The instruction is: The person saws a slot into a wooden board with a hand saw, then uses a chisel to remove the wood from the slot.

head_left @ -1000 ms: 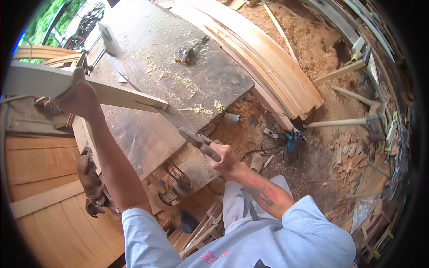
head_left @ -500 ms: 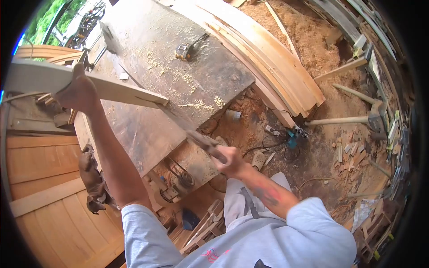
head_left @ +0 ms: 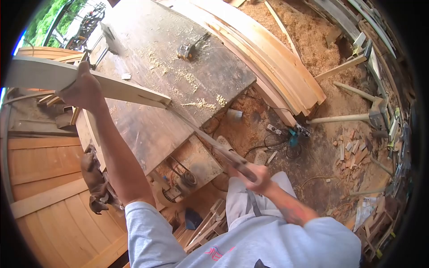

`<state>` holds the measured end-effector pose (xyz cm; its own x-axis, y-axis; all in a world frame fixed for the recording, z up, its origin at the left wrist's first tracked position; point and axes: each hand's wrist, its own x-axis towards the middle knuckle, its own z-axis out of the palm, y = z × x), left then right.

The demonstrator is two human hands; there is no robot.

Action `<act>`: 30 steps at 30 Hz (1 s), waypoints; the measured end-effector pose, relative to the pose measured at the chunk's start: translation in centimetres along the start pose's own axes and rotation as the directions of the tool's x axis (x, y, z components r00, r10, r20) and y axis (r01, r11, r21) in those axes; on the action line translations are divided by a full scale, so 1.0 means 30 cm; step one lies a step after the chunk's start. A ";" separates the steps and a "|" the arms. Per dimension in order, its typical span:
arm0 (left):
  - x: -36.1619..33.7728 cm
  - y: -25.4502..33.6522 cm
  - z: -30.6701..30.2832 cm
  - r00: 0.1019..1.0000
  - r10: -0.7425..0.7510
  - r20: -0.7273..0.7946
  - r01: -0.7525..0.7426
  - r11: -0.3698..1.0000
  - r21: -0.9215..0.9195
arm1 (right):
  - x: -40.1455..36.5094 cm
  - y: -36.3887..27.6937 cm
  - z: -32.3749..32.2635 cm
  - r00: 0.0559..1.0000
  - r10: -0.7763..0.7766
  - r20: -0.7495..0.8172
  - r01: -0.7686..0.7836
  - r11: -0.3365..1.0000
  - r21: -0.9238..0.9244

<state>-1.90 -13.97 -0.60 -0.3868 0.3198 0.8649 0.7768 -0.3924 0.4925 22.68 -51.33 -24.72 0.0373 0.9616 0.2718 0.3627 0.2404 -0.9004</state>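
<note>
My left hand (head_left: pixel 85 89) grips a long pale wooden board (head_left: pixel 129 91), thumb up over its top edge. The board slants across the workbench (head_left: pixel 134 134) from the far left. In my right hand (head_left: pixel 258 176), close to my lap, is the handle of a handsaw (head_left: pixel 203 136). Its long blade reaches up and left to the board's near end, where it overlaps the tip of the wood. A short dark line runs along the board near that end.
A tape measure (head_left: pixel 185 52) lies among shavings on the bench. Curved planks (head_left: pixel 268 58) are stacked to the right. Offcuts (head_left: pixel 353 152), a teal power tool (head_left: pixel 292 139) and cords lie on the floor. A brown dog (head_left: pixel 91 174) is at lower left, beside wooden panels (head_left: pixel 53 165).
My right hand has drawn the saw back towards my body, down and to the right. My left hand keeps its grip on the board, which stays almost in place.
</note>
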 end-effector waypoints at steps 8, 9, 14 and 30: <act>-0.017 0.038 -0.015 0.996 -0.081 0.038 0.084 0.994 -0.072 | -0.023 -0.017 0.077 0.996 0.057 0.074 -0.068 0.986 0.151; -0.002 0.034 -0.010 0.996 -0.083 0.020 0.085 0.994 -0.074 | -0.123 0.004 -0.007 0.996 -0.028 0.090 0.022 0.998 0.067; 0.019 -0.071 0.018 0.996 0.030 0.084 -0.035 0.998 0.060 | -0.200 -0.158 -0.295 0.987 0.045 0.156 -0.037 0.998 -0.049; 0.009 -0.031 -0.006 0.984 -0.169 0.049 0.170 0.985 -0.035 | -0.295 -0.082 -0.347 0.975 0.096 0.198 -0.063 0.984 -0.169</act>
<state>-2.80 -13.67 -0.81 -0.4874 0.4232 0.7637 0.6819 -0.3618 0.6357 31.16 -61.79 -21.38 -0.1128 0.9874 0.1111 0.5116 0.1535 -0.8454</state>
